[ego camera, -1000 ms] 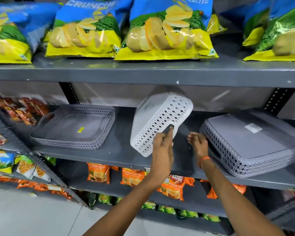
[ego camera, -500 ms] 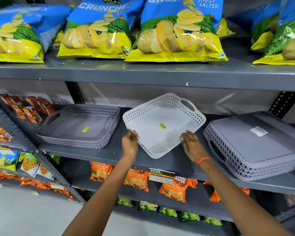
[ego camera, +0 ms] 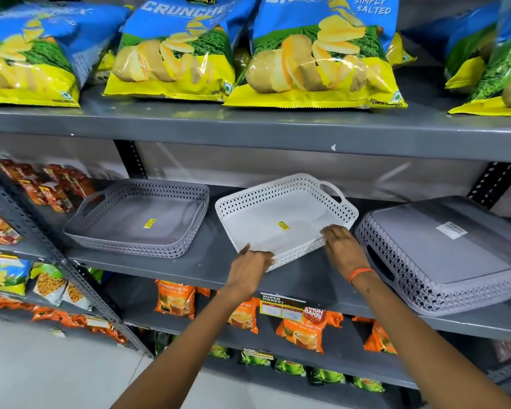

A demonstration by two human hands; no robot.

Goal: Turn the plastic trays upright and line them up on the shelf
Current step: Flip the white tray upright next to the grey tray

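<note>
A white perforated tray (ego camera: 278,208) lies upright on the middle grey shelf (ego camera: 207,270), turned at a slant. My left hand (ego camera: 250,268) holds its near corner. My right hand (ego camera: 341,249), with an orange wristband, rests its fingers on the tray's near right rim. To the left sits an upright grey tray (ego camera: 139,219) with a yellow sticker inside. At the right a second grey tray (ego camera: 443,252) lies upside down, its flat bottom with a white label facing up.
Large blue and yellow chip bags (ego camera: 316,54) fill the shelf above. Orange tea packets (ego camera: 304,329) and a price tag (ego camera: 281,308) sit on the shelf below. Red packets (ego camera: 45,184) stand at the far left.
The white tray went from standing on edge, underside facing me, to lying upright on the shelf. Both hands came down with it and now rest at its near rim.
</note>
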